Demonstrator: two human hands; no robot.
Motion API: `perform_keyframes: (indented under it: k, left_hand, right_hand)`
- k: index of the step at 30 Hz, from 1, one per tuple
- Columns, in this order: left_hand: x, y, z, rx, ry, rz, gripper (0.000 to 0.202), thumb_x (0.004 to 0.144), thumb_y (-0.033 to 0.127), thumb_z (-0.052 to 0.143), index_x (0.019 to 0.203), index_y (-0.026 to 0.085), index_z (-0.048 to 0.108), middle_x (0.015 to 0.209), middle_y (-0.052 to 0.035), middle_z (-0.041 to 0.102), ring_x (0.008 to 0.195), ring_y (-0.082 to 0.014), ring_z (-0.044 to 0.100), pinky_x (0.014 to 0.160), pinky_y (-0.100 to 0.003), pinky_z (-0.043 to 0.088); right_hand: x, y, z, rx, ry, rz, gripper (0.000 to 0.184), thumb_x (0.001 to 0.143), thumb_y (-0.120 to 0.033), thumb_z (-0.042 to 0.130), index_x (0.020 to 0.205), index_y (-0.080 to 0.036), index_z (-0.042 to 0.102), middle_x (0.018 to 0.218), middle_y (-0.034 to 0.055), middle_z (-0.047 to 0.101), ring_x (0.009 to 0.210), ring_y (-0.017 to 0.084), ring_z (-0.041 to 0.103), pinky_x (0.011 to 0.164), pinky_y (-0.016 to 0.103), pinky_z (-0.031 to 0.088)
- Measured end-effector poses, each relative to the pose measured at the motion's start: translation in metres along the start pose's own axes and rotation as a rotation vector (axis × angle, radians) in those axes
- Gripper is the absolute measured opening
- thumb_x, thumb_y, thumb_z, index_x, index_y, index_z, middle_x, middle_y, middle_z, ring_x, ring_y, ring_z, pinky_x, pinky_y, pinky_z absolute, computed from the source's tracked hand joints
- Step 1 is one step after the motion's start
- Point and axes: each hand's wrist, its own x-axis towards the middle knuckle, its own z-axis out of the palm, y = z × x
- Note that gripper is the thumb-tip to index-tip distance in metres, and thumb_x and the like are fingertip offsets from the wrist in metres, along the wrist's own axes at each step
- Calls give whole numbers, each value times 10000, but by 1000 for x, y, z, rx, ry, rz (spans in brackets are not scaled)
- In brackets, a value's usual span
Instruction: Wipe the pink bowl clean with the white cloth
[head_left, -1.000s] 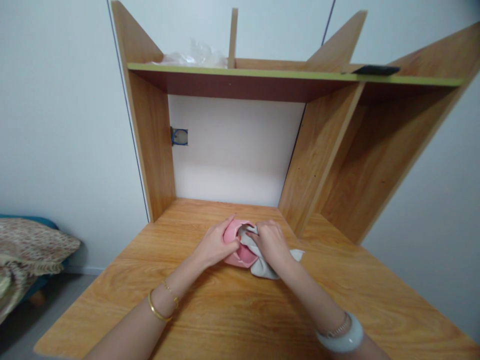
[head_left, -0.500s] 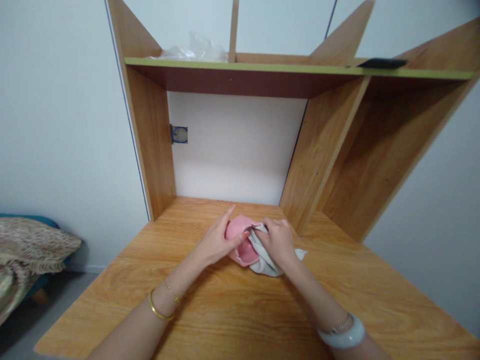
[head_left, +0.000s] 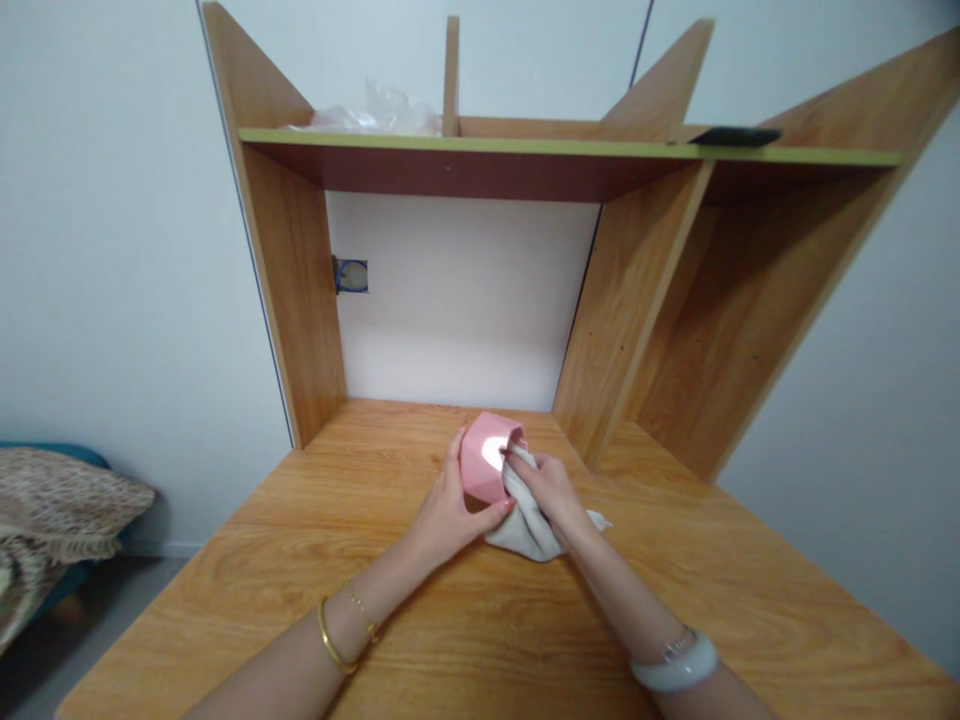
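Note:
A glossy pink faceted pot or bowl (head_left: 481,470) is tilted on its side above the desk, its opening turned to the right. My left hand (head_left: 450,505) grips it from the left and below, with the thumb near the lower rim. In my right hand (head_left: 546,485) is a pale grey cloth (head_left: 529,530), pressed against the rim and into the opening. Some of the fingers on that hand are hidden inside the pot. The loose end of the cloth hangs below and behind the right wrist.
The wooden desk (head_left: 450,620) carries a hutch with upright panels and a green-edged shelf (head_left: 525,148). On that shelf lie a clear plastic bag (head_left: 375,112) and a flat dark object (head_left: 735,136). A wall socket box (head_left: 352,276) shows at the back. A patterned blanket (head_left: 67,500) lies at left.
The pot has turned so that its opening faces right and its outer side shows. My left thumb has moved from the opening to the lower rim. My right hand still holds the cloth.

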Motion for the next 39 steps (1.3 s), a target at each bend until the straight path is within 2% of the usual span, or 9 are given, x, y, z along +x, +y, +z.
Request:
perform_keyframes:
  k: [7,11,14,19,24,29,31,35,39]
  left_hand:
    - [4,2,-7,89,6,-78,955,658,349,639,1381,177,40,1166,-124,543,989,-232,563,824,-341,457]
    - [6,8,-11,166,-64,-84,930,629,353,636,1377,173,114,994,-86,623,849,-233,606,731,-332,473]
    - [5,13,-14,200,-70,-82,906,605,336,634,1367,192,164,1022,-87,618,883,-248,600,743,-337,469]
    - [5,16,-18,241,-91,-100,902,586,299,619,1367,184,183,1039,-98,619,891,-268,601,746,-348,469]
    - [7,17,-23,265,-109,-77,864,586,275,607,1355,180,225,1057,-99,614,900,-266,600,769,-344,463]
    - [6,16,-25,297,-157,-49,852,580,293,620,1343,195,253,1048,-81,619,895,-266,604,752,-329,467]
    - [6,16,-26,315,-168,-45,855,582,315,624,1345,200,253,1034,-80,624,884,-270,608,740,-327,469]
    - [6,18,-27,339,-161,-34,876,593,340,616,1362,205,219,1053,-87,619,915,-281,602,754,-338,468]
    - [6,19,-28,391,-180,-21,873,608,368,603,1367,191,209,1075,-101,612,918,-283,604,774,-348,467]
  right_hand:
    - [6,2,-1,-285,-51,-36,317,578,-446,608,535,-137,555,459,-29,468,473,105,417,456,221,262]
    - [6,-4,-8,-403,2,-88,311,594,-446,606,548,-143,552,482,-27,485,497,115,442,468,221,262]
    - [1,-12,-9,-440,101,-166,260,619,-408,605,652,-155,553,572,-7,552,547,137,493,500,224,301]
    - [-8,-20,-9,-598,297,-455,192,700,-293,553,837,-169,497,653,17,587,635,184,538,620,269,355]
    - [-13,-21,-11,-744,305,-732,68,750,-155,472,816,-170,467,751,60,591,736,198,527,707,295,342]
    - [-13,-22,-18,-835,218,-944,40,780,-153,452,767,-176,482,739,63,563,730,201,482,692,291,338]
    - [-12,-21,-20,-855,249,-933,41,782,-188,475,794,-159,502,761,77,568,743,206,476,682,290,337]
    - [-13,-23,-20,-1006,391,-708,182,778,-324,523,742,-147,546,722,94,589,736,228,482,668,313,309]
    - [-18,-28,-17,-1197,287,-592,252,792,-348,525,651,-150,594,685,111,634,729,234,511,666,328,272]
